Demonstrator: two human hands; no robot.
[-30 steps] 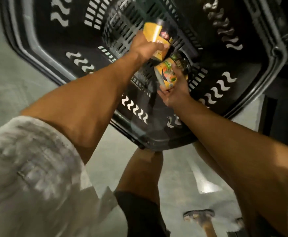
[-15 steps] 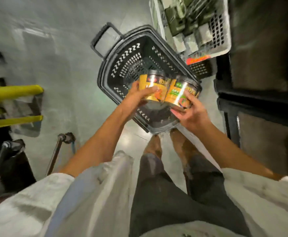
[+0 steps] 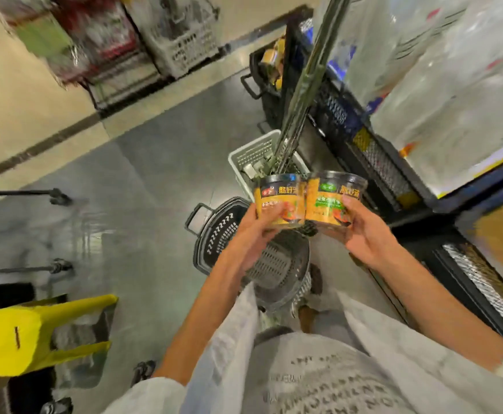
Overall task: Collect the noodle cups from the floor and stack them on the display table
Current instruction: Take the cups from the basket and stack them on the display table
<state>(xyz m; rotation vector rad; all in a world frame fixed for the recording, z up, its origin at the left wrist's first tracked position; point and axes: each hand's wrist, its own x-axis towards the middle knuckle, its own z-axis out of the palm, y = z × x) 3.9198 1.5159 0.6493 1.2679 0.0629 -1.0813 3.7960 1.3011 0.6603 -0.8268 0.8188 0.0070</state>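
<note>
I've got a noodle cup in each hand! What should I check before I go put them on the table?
1. Left hand grips the left cup: ok, fingers wrap its side.
2. Right hand grips the right cup: ok, thumb on the front.
3. Both cups upright, lids on top: ok, only a slight tilt.
4. Cups not knocking hard: the two touch side by side, ok.
5. Floor ahead free: not ok, the black basket lies near your feet and a white basket stands beyond it.
6. Free spot on the display table: cannot tell, the picture is blurred there.
</note>
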